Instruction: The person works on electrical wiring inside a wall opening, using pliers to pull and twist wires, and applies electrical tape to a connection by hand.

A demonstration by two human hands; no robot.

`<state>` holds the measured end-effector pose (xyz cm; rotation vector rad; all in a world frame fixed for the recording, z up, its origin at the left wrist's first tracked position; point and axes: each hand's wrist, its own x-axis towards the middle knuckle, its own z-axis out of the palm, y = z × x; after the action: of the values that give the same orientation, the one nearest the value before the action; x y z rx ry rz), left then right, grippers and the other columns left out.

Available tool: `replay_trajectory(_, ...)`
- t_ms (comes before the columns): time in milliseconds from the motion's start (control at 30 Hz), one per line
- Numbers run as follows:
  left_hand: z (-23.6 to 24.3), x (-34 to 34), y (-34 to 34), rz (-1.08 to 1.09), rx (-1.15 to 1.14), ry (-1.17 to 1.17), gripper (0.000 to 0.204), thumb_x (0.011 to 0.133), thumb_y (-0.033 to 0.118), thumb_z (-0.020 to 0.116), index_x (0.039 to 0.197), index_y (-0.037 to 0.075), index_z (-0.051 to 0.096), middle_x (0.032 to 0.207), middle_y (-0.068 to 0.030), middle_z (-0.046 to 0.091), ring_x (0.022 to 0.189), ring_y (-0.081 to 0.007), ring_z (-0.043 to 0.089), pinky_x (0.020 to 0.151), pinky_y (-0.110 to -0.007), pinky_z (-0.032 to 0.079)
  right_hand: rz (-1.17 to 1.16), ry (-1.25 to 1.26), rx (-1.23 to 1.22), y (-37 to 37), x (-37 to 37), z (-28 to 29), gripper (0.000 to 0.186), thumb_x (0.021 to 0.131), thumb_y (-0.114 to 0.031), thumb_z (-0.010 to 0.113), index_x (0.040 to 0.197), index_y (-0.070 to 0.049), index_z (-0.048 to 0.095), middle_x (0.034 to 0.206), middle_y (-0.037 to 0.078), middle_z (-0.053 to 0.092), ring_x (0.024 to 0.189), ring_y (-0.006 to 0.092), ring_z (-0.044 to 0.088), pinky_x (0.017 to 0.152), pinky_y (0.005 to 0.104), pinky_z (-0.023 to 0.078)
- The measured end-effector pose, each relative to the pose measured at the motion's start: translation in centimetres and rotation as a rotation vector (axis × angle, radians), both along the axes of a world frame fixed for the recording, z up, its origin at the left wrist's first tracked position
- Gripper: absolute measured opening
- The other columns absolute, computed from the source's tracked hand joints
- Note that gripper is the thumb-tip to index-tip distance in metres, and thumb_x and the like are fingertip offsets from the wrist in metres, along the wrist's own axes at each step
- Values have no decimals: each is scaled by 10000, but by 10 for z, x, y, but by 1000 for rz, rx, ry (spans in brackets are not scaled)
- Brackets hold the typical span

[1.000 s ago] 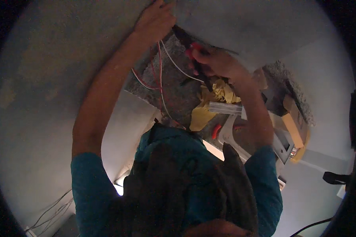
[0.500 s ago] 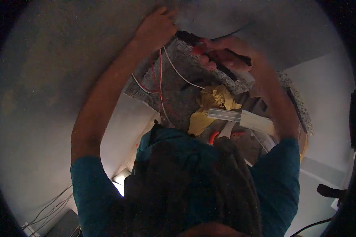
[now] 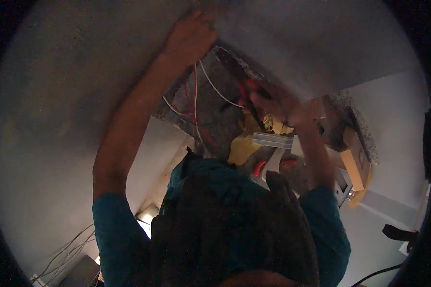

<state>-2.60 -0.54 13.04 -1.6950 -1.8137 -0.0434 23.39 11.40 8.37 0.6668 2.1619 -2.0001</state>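
Red-and-black hand tool, blurred, is clamped in the right hand of a person in teal sleeves, beside crumpled yellow sheeting and a clear straight strip. Thin red and white wires trail just below the raised left hand; whether its dim fingers pinch anything, one cannot tell.

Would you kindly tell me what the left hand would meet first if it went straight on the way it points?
The left hand would most likely meet the grey wall first, though depth there is unclear.
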Motion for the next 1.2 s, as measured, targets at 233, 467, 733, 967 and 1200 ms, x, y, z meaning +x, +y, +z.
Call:
replay_trajectory(233,12,11,17,144,-295,248,316,938,166,513,1193,53,662,1289,-139,612,1240,-284,541,1152,-440,293,-239,184,1031,-32,-10,-86,497,951,-135,589,1424,-87,444,1212,217,579,999,387,617,827,468,518)
replay_trajectory(467,42,8,12,64,-475,217,250,911,163,545,1016,23,723,1208,-148,642,1169,-293,576,1098,-437,355,-532,412,1142,-30,-72,-127,670,860,-7,580,1487,-141,384,1215,254,522,1080,446,534,934,497,462)
replay_trajectory(733,-10,-49,11,-290,-159,406,251,945,186,520,1050,63,713,1147,-163,629,1160,-315,545,1089,-494,350,-613,424,1129,-33,-111,-160,767,816,49,587,1517,-134,336,1297,243,432,1154,440,472,972,512,438)
replay_trajectory(967,6,-26,32,120,-519,134,248,954,207,549,1012,29,710,1103,-176,636,1098,-308,559,1042,-459,395,-752,644,1109,-29,-138,-177,720,877,17,555,1537,-157,322,1302,302,449,1127,484,486,928,538,486)
replay_trajectory(1200,20,-16,35,120,-556,93,271,950,215,563,1024,-5,702,1105,-185,639,1073,-311,575,1038,-466,400,-796,617,1061,-23,-149,-180,707,860,40,625,1501,-110,365,1297,256,451,1152,431,488,969,482,449)
